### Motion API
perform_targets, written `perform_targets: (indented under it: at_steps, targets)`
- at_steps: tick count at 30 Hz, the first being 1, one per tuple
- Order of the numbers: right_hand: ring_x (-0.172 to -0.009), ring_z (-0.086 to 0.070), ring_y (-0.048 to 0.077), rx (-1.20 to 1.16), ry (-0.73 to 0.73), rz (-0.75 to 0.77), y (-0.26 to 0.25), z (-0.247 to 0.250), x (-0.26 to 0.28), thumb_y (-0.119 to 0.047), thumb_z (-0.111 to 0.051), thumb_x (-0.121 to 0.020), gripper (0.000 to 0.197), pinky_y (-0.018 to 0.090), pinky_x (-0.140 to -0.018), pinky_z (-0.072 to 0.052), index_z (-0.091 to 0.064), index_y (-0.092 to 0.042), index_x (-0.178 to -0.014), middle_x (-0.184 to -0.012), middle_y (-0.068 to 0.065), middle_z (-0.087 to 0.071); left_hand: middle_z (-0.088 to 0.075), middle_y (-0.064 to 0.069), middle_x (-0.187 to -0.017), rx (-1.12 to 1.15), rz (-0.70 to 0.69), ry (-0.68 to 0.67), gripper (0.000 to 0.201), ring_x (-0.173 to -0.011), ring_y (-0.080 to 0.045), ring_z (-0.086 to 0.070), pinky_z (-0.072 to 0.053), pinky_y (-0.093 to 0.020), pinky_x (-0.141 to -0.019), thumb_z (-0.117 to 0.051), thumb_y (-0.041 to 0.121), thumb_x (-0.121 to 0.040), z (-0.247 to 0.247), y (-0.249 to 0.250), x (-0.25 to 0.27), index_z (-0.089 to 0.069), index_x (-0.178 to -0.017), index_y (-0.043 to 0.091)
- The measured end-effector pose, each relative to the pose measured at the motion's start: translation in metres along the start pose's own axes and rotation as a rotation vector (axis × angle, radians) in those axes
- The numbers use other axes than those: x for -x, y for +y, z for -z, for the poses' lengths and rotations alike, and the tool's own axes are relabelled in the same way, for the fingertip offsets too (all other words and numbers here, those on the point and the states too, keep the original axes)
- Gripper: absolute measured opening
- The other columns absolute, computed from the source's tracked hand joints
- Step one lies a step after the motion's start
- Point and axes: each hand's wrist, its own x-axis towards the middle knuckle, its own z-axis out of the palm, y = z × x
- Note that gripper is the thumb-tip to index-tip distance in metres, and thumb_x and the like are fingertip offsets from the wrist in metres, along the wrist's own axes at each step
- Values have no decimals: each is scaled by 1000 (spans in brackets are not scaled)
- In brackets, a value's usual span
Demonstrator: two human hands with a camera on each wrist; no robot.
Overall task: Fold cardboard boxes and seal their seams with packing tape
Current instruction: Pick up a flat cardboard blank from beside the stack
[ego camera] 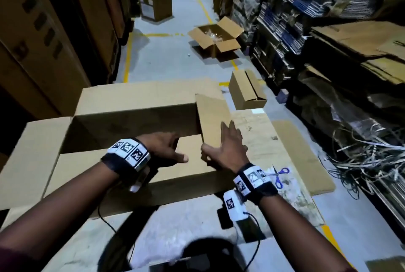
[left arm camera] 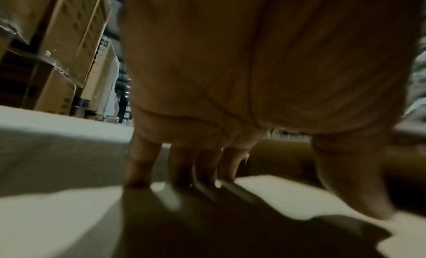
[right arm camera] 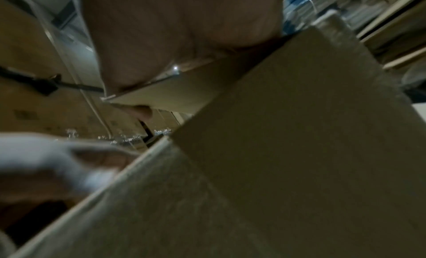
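Left wrist view: blurred fingers (left arm camera: 205, 170) over cardboard box (left arm camera: 288, 198).

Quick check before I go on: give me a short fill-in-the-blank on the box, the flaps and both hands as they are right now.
1. The right hand pushes on the box's ____ end flap.
2. The left hand rests on the ____ long flap.
3. The blue-handled ____ lie on the floor beside the right wrist.
4. The box's top is not yet ____.

Missing words: right; near; scissors; closed
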Motion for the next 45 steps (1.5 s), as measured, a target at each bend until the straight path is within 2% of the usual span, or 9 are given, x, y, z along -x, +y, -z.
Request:
perform_targets:
  at_steps: [6, 10, 12, 15, 17, 21, 29, 38, 45]
  targets:
    - [-139, -39, 19, -439, 98, 40, 3, 19, -13, -50, -62, -94, 68, 38, -117, -29, -42, -22, -152, -152, 2, -42, -62, -3, -119, -78, 0, 318, 72, -114, -27, -56, -43, -41, -95, -91, 46, -65, 25, 16, 3, -54, -120, 17]
    - [-84, -61, 20, -1116, 136, -116, 23, 56, -17, -56, -54, -87, 34, 30, -68, -49, -67, -28, -101, -94, -1, -68, -63, -2, -118, -252, -130, 595, 63, -109, -27, -57, -42, -39, -84, -86, 42, -71, 36, 21, 27, -54, -120, 22]
    - [-81, -64, 16, -1185, 140, -106, 31, 71, -16, -56, -51, -83, 37, 32, -69, -48, -66, -27, -101, -91, -1, -72, -69, 0, -104, -320, -279, 745, 40, -96, -27, -64, -47, -36, -72, -80, 34, -77, 28, 19, 44, -58, -109, 25]
    - [-106, -65, 19, -1016, 90, -25, 28, 75, -21, -42, -45, -101, 35, 45, -92, -52, -66, -22, -120, -116, 2, -72, -70, 2, -93, -335, -402, 726, 23, -86, -25, -67, -43, -32, -62, -69, 24, -84, -1, 20, 66, -61, -105, 28]
    - [-128, -56, 18, -843, 8, 40, 18, 71, -24, -46, -44, -102, 46, 51, -109, -45, -56, -27, -142, -142, 0, -60, -65, 3, -125, -371, -409, 466, 42, -114, -22, -61, -49, -37, -88, -61, 47, -92, -29, 7, 67, -52, -132, 35]
    - [-153, -24, 20, -173, -35, 186, -6, 47, -25, -81, -25, -92, 89, 35, -123, -20, -26, -25, -161, -168, -1, -22, -4, 6, -168, -294, -380, 132, 97, -154, -15, -2, -6, -44, -124, -24, 92, -79, -58, -24, 52, -9, -159, 38]
    - [-155, 18, 34, 390, -2, 89, -14, -37, -2, -79, -21, -90, 89, 69, -117, -5, 10, -36, -161, -169, 4, 19, -61, 3, -127, -195, -45, 580, 74, -125, -22, -47, -21, -43, -116, -34, 87, -80, -80, -56, 23, -53, -131, 36]
    - [-158, 4, 26, 479, 49, 247, 7, -35, -19, -73, -10, -96, 79, 58, -123, -10, -13, -29, -163, -172, 3, -3, -61, 7, -105, -97, -51, 815, 37, -106, -20, -55, -20, -46, -112, -37, 54, -100, -112, -44, 14, -60, -112, 28]
    - [-157, 7, 28, 508, -73, 330, 13, -22, 2, -84, -4, -86, 94, 62, -122, -5, -4, -30, -163, -171, 7, 4, -56, 3, -128, 107, -131, 790, 34, -137, -23, -39, -10, -49, -117, -51, 44, -94, -96, -70, 20, -60, -122, 28]
